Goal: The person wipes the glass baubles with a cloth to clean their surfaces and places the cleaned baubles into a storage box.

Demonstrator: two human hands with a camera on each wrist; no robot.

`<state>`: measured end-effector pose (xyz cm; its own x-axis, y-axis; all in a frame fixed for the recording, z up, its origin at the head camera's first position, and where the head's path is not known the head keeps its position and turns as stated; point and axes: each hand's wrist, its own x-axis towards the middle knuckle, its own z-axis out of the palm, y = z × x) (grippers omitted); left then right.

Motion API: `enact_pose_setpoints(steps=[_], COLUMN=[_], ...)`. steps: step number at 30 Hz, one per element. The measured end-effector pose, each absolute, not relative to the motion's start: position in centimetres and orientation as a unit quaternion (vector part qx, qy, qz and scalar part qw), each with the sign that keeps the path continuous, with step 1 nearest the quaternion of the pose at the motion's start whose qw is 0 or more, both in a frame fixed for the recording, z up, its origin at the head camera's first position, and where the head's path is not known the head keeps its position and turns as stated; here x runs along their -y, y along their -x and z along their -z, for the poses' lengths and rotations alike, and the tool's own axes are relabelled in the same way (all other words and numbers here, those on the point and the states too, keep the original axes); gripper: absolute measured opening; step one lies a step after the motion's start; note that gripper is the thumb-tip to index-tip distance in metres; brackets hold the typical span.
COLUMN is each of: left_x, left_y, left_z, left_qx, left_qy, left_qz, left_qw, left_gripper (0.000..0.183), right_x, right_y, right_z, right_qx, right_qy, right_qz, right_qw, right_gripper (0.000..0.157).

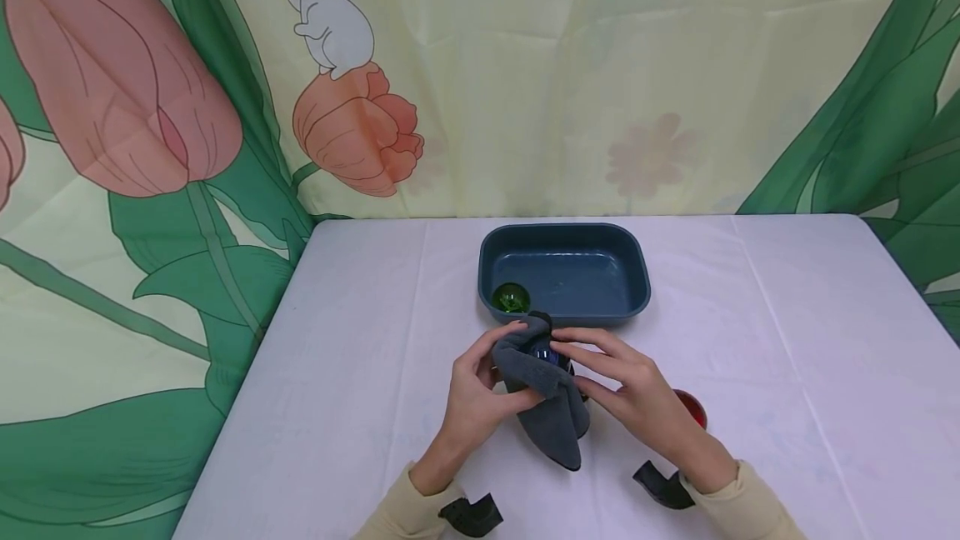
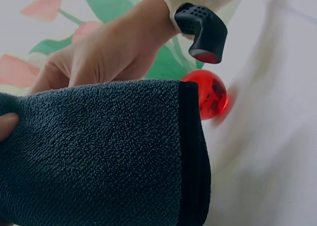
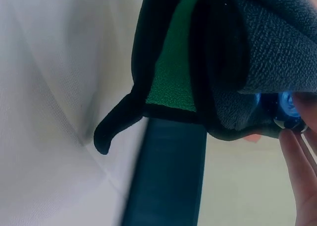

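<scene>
My left hand (image 1: pixel 476 398) holds a dark grey towelling cloth (image 1: pixel 551 427) with black edging, its thumb pressed on the front. Folded inside the cloth is a shiny blue ball (image 1: pixel 543 352), only partly showing. From the right side, my right hand (image 1: pixel 633 382) grips the ball with its fingertips and thumb. A green underside of the cloth (image 3: pixel 173 77) shows in the right wrist view, where fingers (image 3: pixel 299 171) meet the blue ball (image 3: pixel 287 104). The left wrist view has the cloth (image 2: pixel 99 151) in front, covering much of the right hand (image 2: pixel 114 47).
A dark blue tray (image 1: pixel 577 273) stands just beyond the hands, with a clear green ball (image 1: pixel 511 298) in its near left corner. A red ball (image 1: pixel 692 408) lies on the white tablecloth (image 1: pixel 765 407), partly behind my right wrist. A printed curtain (image 1: pixel 525 107) hangs at the back.
</scene>
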<state>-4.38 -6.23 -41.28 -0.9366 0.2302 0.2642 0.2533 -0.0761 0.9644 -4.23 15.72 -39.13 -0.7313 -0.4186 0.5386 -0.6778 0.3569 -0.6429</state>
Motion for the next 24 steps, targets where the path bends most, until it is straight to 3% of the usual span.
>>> enact_pose_setpoints(steps=[16, 20, 24], left_x=[6.37, 6.25, 6.19], left_y=[4.19, 4.19, 4.19], left_z=[41.39, 41.42, 41.40], left_qx=[0.670, 0.669, 0.666], left_qy=[0.178, 0.179, 0.177], left_qz=[0.721, 0.721, 0.724], left_qw=[0.012, 0.019, 0.020], left_gripper=[0.064, 0.063, 0.063], right_x=[-15.63, -15.86, -16.03], right_y=[4.37, 4.46, 4.72], right_z=[39.50, 39.38, 39.48], right_qx=[0.812, 0.818, 0.810], right_qy=[-0.291, -0.318, -0.367], right_qz=[-0.496, -0.468, -0.446], right_qw=[0.099, 0.108, 0.106], right_gripper=[0.066, 0.049, 0.052])
